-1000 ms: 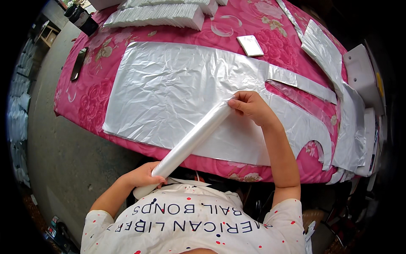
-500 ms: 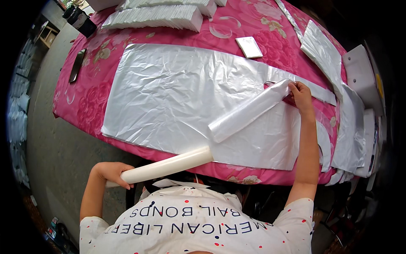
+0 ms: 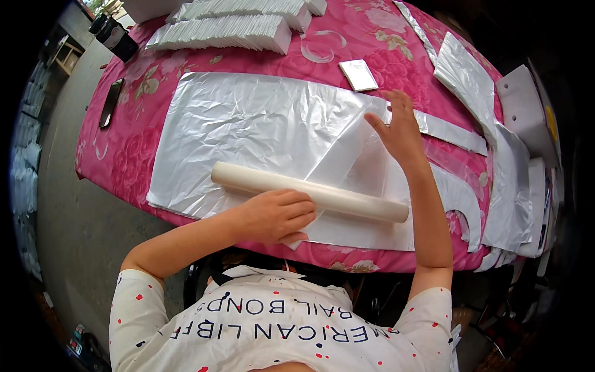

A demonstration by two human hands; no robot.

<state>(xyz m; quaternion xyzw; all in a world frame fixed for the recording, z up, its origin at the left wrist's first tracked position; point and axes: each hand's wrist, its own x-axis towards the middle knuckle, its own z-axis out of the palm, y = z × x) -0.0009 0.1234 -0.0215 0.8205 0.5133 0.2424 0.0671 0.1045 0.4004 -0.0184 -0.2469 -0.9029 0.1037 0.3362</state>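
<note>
A stack of thin, shiny translucent plastic sheets [image 3: 217, 118] lies wrinkled across the table. Over its near right part rests a long cream-coloured tube [image 3: 347, 201], slanting down toward the right. My left hand [image 3: 273, 217] is against the tube's near side with fingers curled and closed; whatever they grip is hidden under the palm. At the far right corner of the sheets, my right hand [image 3: 398, 127] is raised with its fingers stretched and thumb apart, holding nothing. Between the hands, a loose upper sheet [image 3: 356, 152] is spread with a diagonal crease.
A pink floral cloth [image 3: 127, 149] covers the table. Packed white folded bundles [image 3: 223, 34] stand at the back, with a small white packet [image 3: 358, 75] nearer. A phone [image 3: 111, 103] and a black cup [image 3: 114, 37] are at left. Plastic strips [image 3: 455, 133] and white bins [image 3: 527, 102] lie right.
My left hand has brought the tube from the table's near left edge onto the sheets. My right hand has let go of the rolled plastic and moved left; that plastic now lies spread out.
</note>
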